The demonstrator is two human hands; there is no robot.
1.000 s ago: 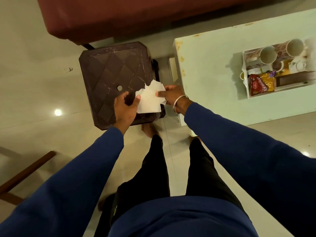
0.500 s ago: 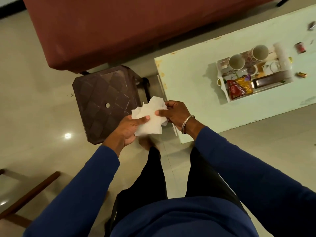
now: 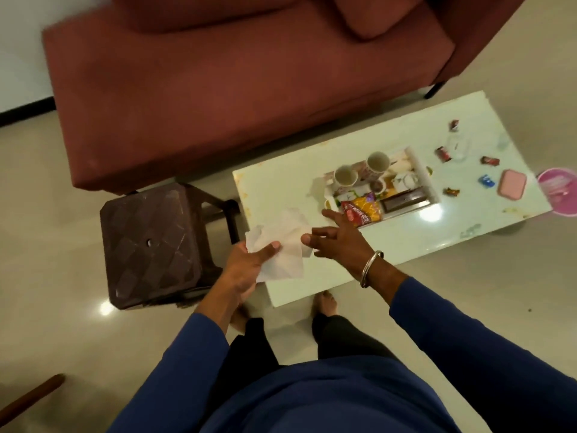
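A dark brown plastic stool (image 3: 150,245) stands beside the pale glossy table (image 3: 421,239); its white tray (image 3: 419,170) holds two mugs (image 3: 345,176), perhaps ceramic.

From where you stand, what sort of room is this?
Most likely a home living room: a maroon sofa, a low white table with a tray of mugs, and a brown stool.

We've got a plain white tissue (image 3: 281,245) and a dark brown stool (image 3: 150,245) with a diamond pattern across its top. The sofa (image 3: 234,89) is maroon, and the desk (image 3: 406,242) is pale minty white with yellowish stains. The snack packet (image 3: 362,212) is red and yellow, the little box (image 3: 513,185) pink, our sleeves (image 3: 468,332) navy blue and the bangle (image 3: 371,267) silver.
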